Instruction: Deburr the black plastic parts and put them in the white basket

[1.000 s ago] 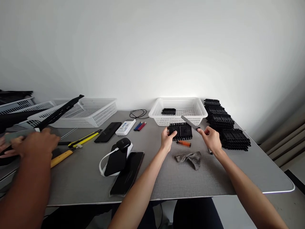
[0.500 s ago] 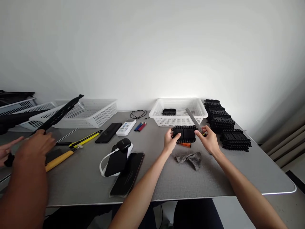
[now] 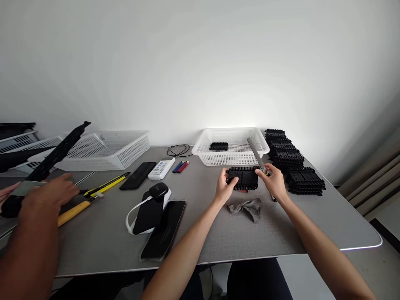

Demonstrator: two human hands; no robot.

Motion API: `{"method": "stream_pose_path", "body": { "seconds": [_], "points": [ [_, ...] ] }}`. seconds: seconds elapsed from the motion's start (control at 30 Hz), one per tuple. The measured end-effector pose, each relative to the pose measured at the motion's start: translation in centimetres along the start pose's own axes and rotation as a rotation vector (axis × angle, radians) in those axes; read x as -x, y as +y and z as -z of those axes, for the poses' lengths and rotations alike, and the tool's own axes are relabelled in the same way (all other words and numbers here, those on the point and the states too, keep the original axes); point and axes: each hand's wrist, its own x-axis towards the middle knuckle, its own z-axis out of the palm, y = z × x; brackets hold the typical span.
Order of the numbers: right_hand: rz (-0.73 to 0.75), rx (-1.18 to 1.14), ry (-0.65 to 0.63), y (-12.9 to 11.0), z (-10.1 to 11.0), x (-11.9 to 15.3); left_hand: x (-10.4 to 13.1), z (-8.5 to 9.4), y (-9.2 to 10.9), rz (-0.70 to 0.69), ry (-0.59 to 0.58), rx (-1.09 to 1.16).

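Note:
A flat black plastic part [image 3: 243, 178] with toothed edges is gripped at its left end by my left hand [image 3: 225, 185], thumb on top. My right hand [image 3: 272, 181] holds a grey flat metal tool [image 3: 256, 153] that points up and left, and its fingertips touch the part's right edge. Behind them stands a white basket [image 3: 230, 158] with one similar black part [image 3: 218, 146] inside. Below the held part lie a crumpled grey cloth [image 3: 246, 209] and an orange object, mostly hidden. Stacks of black parts [image 3: 305, 181] stand to the right of my right hand.
Phones [image 3: 164, 229], a white power bank [image 3: 161, 168], two lighters [image 3: 181, 166] and a yellow cutter [image 3: 108, 185] lie left of my arms. At the far left, a co-worker's hands [image 3: 46, 196] handle a long black piece beside more white baskets [image 3: 103, 156].
The view has shifted slightly, moving the table items a little left. The co-worker's long black piece is lower and further left. My hands keep the same holds, with the tool slightly steeper.

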Motion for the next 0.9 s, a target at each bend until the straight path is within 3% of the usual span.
{"method": "stream_pose_path", "body": {
  "seconds": [0.13, 0.33, 0.6, 0.9],
  "points": [
    [0.044, -0.075, -0.133, 0.2, -0.2, -0.1, 0.0, 0.2, -0.1, 0.006, 0.026, -0.023],
    [0.107, -0.097, -0.223, -0.2, -1.1, 0.7, 0.3, 0.5, 0.4, -0.019, 0.097, -0.165],
    [0.011, -0.161, -0.133, 0.2, -1.1, 0.5, -0.4, 0.4, 0.0, -0.062, 0.093, -0.074],
    [-0.019, -0.228, -0.122, 0.1, -1.1, 0.5, -0.7, 1.5, -0.5, -0.119, 0.322, -0.014]
  ]
}}
